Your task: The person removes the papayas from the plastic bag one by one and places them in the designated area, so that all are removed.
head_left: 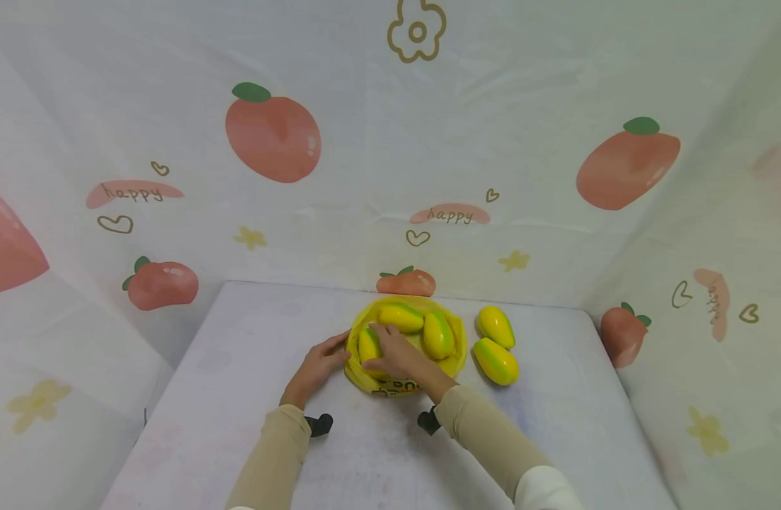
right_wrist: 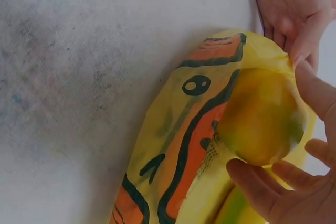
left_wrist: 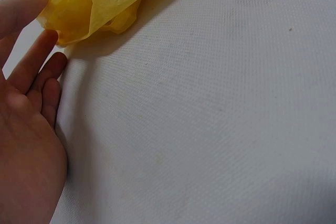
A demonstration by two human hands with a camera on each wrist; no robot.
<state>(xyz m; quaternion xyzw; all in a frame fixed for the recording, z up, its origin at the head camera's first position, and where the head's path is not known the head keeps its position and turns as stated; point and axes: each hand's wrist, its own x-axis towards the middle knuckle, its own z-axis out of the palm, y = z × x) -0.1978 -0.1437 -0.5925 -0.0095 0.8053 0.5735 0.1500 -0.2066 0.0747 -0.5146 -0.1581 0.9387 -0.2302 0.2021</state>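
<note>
A yellow plastic bag [head_left: 460, 365] with a printed cartoon front stands with its mouth spread wide on the table. Several glossy yellow-green mangoes lie in it, one at the back [head_left: 401, 317] and one on the right side [head_left: 437, 335]. My right hand [head_left: 396, 352] reaches into the bag over the left mango [right_wrist: 262, 119]. Its thumb and fingers are spread loosely about that mango; whether they touch it is hard to tell. My left hand [head_left: 318, 367] rests beside the bag's left side, its thumb and forefinger touching the yellow plastic [left_wrist: 100, 3], fingers mostly straight.
Two more mangoes, an upper one [head_left: 496, 326] and a lower one [head_left: 496, 361], lie on the white table [head_left: 556, 439] to the right of the bag. A fruit-patterned cloth [head_left: 365, 142] hangs behind the table and along its sides.
</note>
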